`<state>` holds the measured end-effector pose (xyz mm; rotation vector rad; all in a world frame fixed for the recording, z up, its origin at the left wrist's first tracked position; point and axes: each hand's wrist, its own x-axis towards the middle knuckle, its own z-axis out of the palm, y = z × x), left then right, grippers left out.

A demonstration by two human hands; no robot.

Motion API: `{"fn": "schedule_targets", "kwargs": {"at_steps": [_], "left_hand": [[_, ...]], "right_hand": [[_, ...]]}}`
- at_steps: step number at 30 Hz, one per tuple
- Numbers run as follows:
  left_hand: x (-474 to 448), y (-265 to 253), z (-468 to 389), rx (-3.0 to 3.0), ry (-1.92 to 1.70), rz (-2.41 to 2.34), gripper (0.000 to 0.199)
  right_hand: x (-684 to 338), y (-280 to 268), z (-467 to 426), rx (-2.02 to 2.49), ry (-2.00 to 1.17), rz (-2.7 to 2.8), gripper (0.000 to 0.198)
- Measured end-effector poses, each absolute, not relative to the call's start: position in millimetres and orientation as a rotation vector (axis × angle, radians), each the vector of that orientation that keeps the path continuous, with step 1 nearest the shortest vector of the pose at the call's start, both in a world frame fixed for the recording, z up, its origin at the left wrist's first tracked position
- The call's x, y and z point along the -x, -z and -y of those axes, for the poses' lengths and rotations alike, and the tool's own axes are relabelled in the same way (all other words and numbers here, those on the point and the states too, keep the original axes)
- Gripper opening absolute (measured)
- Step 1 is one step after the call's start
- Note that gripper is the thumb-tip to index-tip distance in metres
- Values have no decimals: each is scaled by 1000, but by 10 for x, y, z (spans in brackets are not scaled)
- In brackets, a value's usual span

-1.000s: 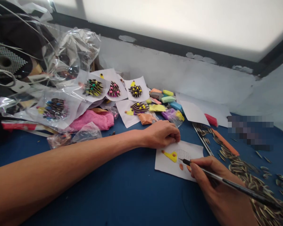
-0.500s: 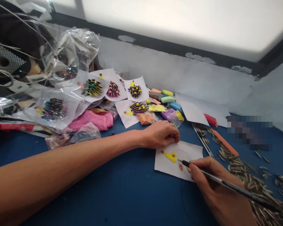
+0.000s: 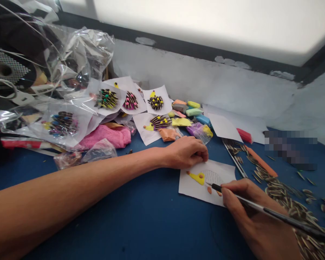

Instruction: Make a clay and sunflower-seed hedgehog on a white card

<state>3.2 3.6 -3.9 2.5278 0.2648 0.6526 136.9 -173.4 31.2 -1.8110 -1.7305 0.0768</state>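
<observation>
A small white paper (image 3: 189, 188) lies on the blue tabletop, with a hedgehog outline on it. Yellow clay (image 3: 198, 178) forms the pointed head, with small brown clay dots on it, and orange-brown clay feet (image 3: 209, 190) sit below. Pen hatching (image 3: 213, 177) fills part of the body. My right hand (image 3: 262, 220) grips a black-and-clear pen (image 3: 250, 204), its tip at the lower body just beside the yellow clay. My left hand (image 3: 188, 152) rests at the paper's upper edge, fingers curled; I see nothing held in it.
Sunflower seeds (image 3: 284, 198) are heaped to the right, near an orange clay stick (image 3: 261, 160) and a metallic strip (image 3: 235, 159). Finished seed hedgehogs (image 3: 156, 103), clay blocks (image 3: 193, 112), a pink cloth (image 3: 108, 137) and plastic bags (image 3: 89, 50) crowd the back and left.
The view has shifted slightly, so everything sits a little further right. The pen tip stays at the hedgehog's lower body, and my left hand keeps its place at the paper's edge.
</observation>
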Motion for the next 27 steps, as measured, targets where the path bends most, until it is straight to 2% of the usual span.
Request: {"fn": "schedule_targets", "kwargs": {"at_steps": [5,27], "left_hand": [[-26,33,-33,-2514,-653,-258,17],[-27,26,-31,-2533,-637,-279,16]], "right_hand": [[-1433,-272,1791,1909,16,1705,22],[-1425,-271,1753,1873,-70,1731,21]]}}
